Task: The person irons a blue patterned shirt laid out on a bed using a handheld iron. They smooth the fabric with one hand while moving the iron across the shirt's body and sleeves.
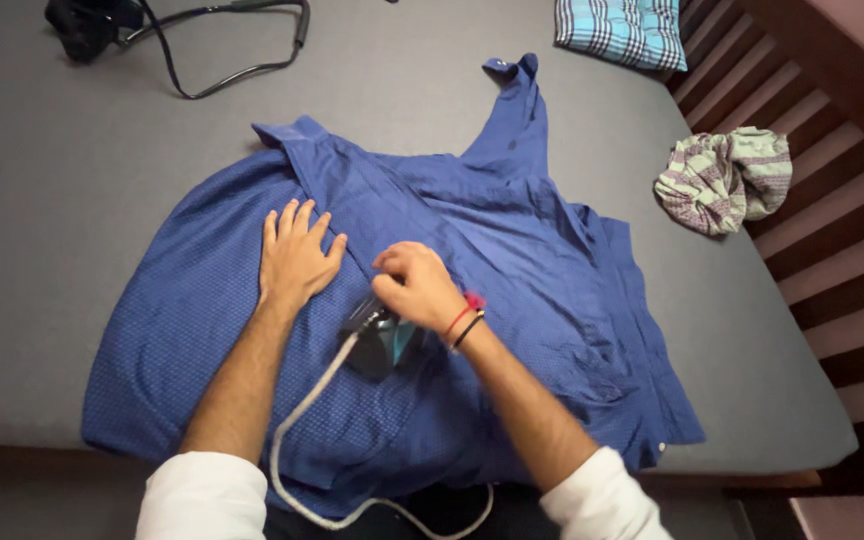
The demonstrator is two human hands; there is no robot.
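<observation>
Nearest you, a white cord loops off the bed's front edge and runs up to a dark iron resting on the blue shirt. Your right hand has its grip closed around the iron's handle. Your left hand lies flat and open on the shirt, just beside the iron, holding nothing. The shirt is spread across the grey bed. Well apart lie a crumpled striped cloth, a plaid cloth and a black cable.

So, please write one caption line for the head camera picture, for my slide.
Left hand flat on a blue shirt on a grey mattress; right hand grips an iron.
</observation>
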